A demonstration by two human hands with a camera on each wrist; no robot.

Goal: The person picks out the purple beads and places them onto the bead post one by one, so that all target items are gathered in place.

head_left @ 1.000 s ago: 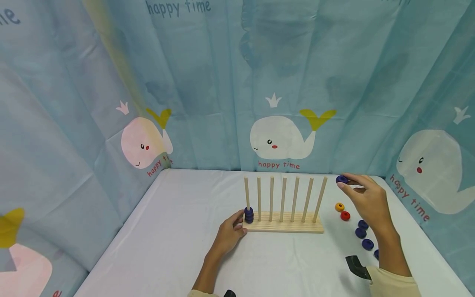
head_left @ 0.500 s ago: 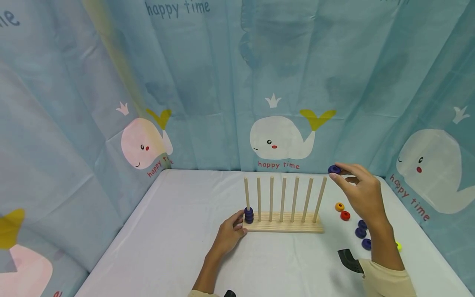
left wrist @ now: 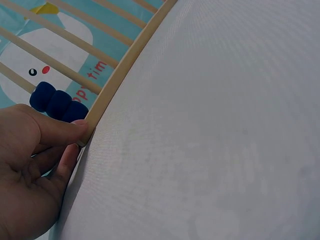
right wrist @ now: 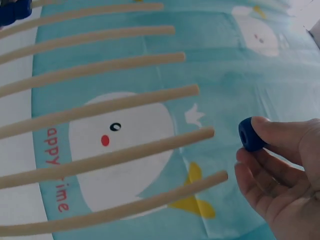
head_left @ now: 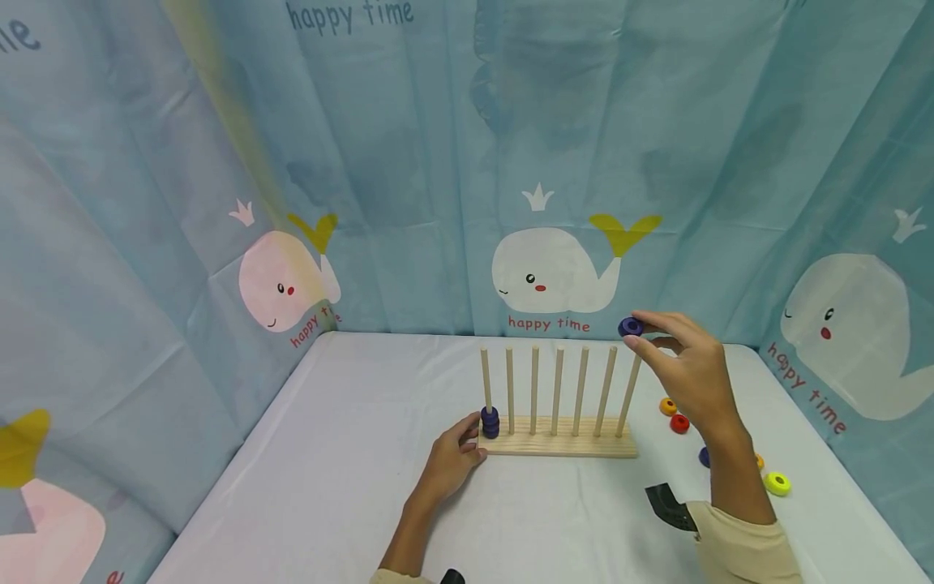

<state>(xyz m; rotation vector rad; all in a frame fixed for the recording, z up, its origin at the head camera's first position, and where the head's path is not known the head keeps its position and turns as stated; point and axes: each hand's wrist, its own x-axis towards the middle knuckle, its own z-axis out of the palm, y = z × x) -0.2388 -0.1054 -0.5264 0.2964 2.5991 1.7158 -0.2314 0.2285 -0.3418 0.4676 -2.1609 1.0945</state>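
A wooden rack [head_left: 558, 445] with several upright pegs stands on the white table. Three dark blue rings [head_left: 490, 422] sit stacked on its leftmost peg. My left hand [head_left: 452, 458] grips the rack's left end, thumb against the base edge [left wrist: 125, 60], next to the stacked rings [left wrist: 57, 102]. My right hand [head_left: 686, 365] is raised and pinches one dark blue ring [head_left: 631, 327] between thumb and fingertips, just above and a little left of the rightmost peg's tip [head_left: 639, 351]. In the right wrist view the pinched ring [right wrist: 251, 134] hangs past the peg ends [right wrist: 207, 134], apart from them.
Loose rings lie on the table right of the rack: orange [head_left: 667, 406], red [head_left: 679, 423], yellow [head_left: 777, 483], and a blue one [head_left: 704, 457] partly hidden by my forearm. Whale-print curtains close in the table [head_left: 350, 454] at back and sides.
My right hand has carried the blue ring up and to the left, from beside the rack to above its rightmost peg. The left hand has stayed on the rack's end.
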